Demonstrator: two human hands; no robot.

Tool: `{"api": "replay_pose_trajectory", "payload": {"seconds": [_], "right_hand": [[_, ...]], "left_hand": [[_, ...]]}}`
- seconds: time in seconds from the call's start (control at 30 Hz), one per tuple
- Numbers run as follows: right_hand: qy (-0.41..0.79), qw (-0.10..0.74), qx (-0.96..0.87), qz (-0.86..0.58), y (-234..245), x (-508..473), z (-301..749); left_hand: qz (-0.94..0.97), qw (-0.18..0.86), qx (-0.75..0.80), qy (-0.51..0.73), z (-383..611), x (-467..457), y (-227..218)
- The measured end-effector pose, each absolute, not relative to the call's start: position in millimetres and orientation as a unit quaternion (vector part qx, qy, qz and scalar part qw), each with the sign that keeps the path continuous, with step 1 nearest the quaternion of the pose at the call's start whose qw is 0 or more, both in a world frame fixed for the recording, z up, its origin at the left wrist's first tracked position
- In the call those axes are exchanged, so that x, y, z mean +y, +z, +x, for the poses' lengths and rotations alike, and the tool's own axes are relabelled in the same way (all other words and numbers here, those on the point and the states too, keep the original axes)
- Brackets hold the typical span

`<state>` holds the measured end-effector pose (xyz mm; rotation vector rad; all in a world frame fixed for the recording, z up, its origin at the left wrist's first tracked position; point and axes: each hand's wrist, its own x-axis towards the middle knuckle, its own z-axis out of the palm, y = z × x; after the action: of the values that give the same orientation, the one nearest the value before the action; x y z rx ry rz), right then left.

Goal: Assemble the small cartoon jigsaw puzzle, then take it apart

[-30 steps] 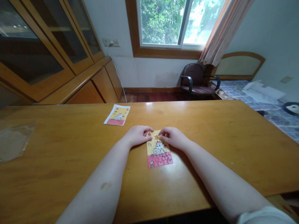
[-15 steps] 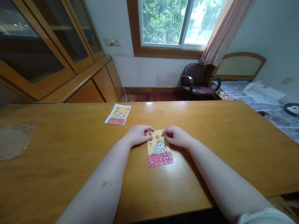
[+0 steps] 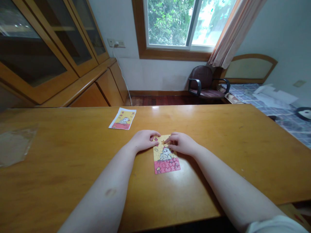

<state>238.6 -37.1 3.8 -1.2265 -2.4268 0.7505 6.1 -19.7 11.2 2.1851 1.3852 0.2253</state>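
Observation:
A small jigsaw puzzle [image 3: 166, 158] with a white cartoon animal on yellow and a pink lower band lies on the wooden table [image 3: 73, 155]. My left hand [image 3: 143, 140] rests on the puzzle's upper left corner, fingers curled and pressing down. My right hand [image 3: 181, 143] sits at the upper right, fingertips pinched over the gap near the top edge. What it pinches is too small to make out. A printed reference card [image 3: 122, 118] with the same picture lies further back to the left.
A crumpled clear plastic bag [image 3: 14, 145] lies at the table's left edge. Wooden glass-door cabinets [image 3: 48, 55] stand to the left. Behind the table are a dark armchair [image 3: 206, 82], a window and a bed [image 3: 274, 103] with papers on the right.
My right hand has slid slightly left, its fingertips now over the gap near the puzzle's top edge. My left hand has stayed in place.

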Motion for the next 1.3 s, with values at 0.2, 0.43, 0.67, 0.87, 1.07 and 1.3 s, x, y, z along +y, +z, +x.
{"api": "replay_pose_trajectory", "payload": {"seconds": [0.2, 0.43, 0.67, 0.87, 1.07, 1.3], "right_hand": [[0.247, 0.168, -0.84, -0.453, 1.3, -37.8, 232.7], [0.232, 0.181, -0.837, -0.461, -3.7, -38.1, 225.7], [0.232, 0.184, -0.841, -0.452, -7.1, -37.2, 225.1], [0.237, 0.185, -0.845, -0.442, -5.7, -38.0, 224.7], [0.232, 0.194, -0.847, -0.436, -0.4, -39.8, 228.4], [0.205, 0.176, -0.865, -0.422, 5.3, -42.4, 231.4]], "left_hand": [[0.812, 0.266, 0.513, 0.081, 6.0, -19.4, 11.3], [0.814, 0.263, 0.511, 0.083, 6.3, -19.6, 11.6], [0.814, 0.263, 0.51, 0.088, 5.6, -18.7, 9.1], [0.814, 0.264, 0.511, 0.086, 5.1, -18.7, 9.1], [0.813, 0.264, 0.512, 0.087, 5.7, -19.0, 9.7], [0.813, 0.264, 0.512, 0.083, 6.2, -19.6, 11.1]]}}
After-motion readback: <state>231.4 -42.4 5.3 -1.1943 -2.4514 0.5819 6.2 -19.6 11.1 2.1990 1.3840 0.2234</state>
